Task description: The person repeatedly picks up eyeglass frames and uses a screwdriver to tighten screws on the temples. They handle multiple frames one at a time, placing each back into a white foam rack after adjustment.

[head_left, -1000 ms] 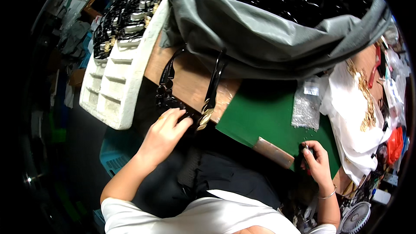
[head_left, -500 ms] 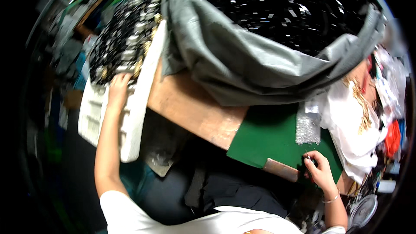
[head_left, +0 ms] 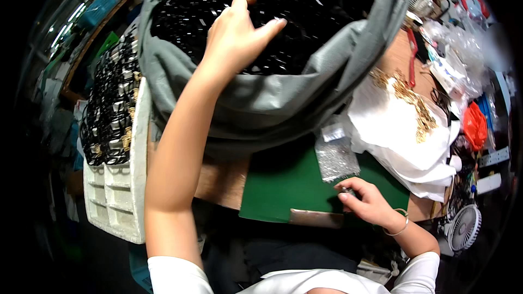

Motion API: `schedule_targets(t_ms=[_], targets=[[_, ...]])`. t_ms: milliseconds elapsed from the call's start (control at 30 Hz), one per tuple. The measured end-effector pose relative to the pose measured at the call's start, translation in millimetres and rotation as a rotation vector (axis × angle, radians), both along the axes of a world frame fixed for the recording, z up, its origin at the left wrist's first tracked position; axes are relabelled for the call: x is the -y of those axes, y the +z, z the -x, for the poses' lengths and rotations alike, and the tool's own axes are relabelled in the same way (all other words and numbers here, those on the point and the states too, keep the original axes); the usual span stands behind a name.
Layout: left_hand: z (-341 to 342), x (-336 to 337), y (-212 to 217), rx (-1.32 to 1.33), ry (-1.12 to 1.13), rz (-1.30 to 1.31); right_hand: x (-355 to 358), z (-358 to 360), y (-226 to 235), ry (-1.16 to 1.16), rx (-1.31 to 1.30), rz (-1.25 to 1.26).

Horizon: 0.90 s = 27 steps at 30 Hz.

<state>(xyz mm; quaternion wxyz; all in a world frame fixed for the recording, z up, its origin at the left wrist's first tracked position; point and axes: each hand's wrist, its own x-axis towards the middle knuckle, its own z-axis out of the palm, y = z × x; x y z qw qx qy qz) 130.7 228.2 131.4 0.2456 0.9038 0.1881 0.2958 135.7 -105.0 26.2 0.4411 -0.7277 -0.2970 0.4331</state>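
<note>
Up top, the left hand (head_left: 237,32) dips curled fingers into the grey sack (head_left: 283,103) of black straps (head_left: 327,0), lying every way.

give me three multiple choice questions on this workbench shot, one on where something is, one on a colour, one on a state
1. Where is the left hand?
A. flat on the green mat
B. reaching into the grey sack of black parts
C. on the white foam tray

2. What colour is the mat by the right hand?
A. green
B. red
C. yellow

3. How are the white foam tray's compartments filled?
A. all filled
B. none filled
C. far ones filled with black pieces, near ones bare

Answers:
1 B, the fingers curl over the glossy black parts inside the grey sack.
2 A, the sheet under the small clear bag is dark green.
3 C, black and gold pieces fill the far end, while the near pockets show bare white foam.
</note>
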Motion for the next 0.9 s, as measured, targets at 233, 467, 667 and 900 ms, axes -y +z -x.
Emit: schedule_targets(t_ms=[233, 467, 667, 900], targets=[[-25.7, -27.1, 9.0, -0.243, -0.081, 0.432, 73.2, -19.7, -4.5, -0.203, 0.047, -0.005], [78.9, -14.9, 29.7, 0.172, 0.102, -0.777, 94.1, -50.8, 17.1, -0.226, -0.104, 0.05], [133.7, 128.5, 13.5, 0.611, 0.187, 0.213, 94.5, -184.8, 14.9, -0.28, 1.112, 0.351], [179.0, 137.3, -43.3, 0.366, -0.464, 0.955, 102.1, -203.2, -7.6, -0.578, 0.679, 0.442]])
